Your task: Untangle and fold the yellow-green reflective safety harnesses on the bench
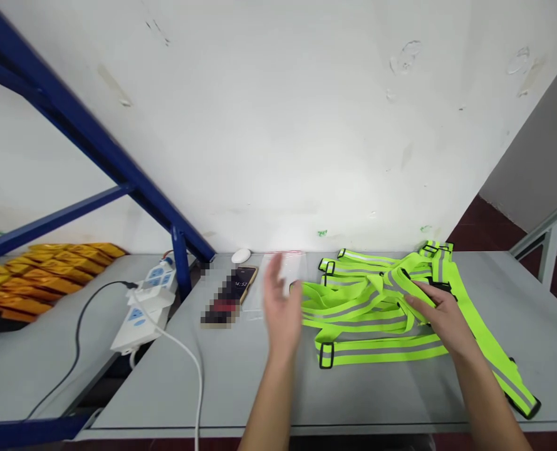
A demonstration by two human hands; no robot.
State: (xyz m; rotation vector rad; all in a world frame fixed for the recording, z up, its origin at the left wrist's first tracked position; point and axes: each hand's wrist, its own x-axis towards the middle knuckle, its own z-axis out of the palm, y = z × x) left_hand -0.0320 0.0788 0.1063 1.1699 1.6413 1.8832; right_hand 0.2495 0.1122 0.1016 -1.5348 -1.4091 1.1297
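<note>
Neon yellow-green straps point(367, 307) with grey reflective stripes and black buckles lie in a loose pile on the grey table. My right hand point(440, 310) is closed on a folded part of the straps at the pile's right side. My left hand point(282, 307), slightly blurred, is raised at the pile's left edge with its fingers apart and nothing visibly held. Behind it, a clear plastic bag point(294, 266) with a red line along its top lies flat, partly hidden by the hand.
A phone point(245, 282) and a white round object point(241, 255) are left of the bag. Farther left stand a white power strip point(140, 322) with cables and a blue metal frame point(180, 263). Orange-yellow packets point(47, 269) lie at the far left. A white wall point(306, 125) rises behind.
</note>
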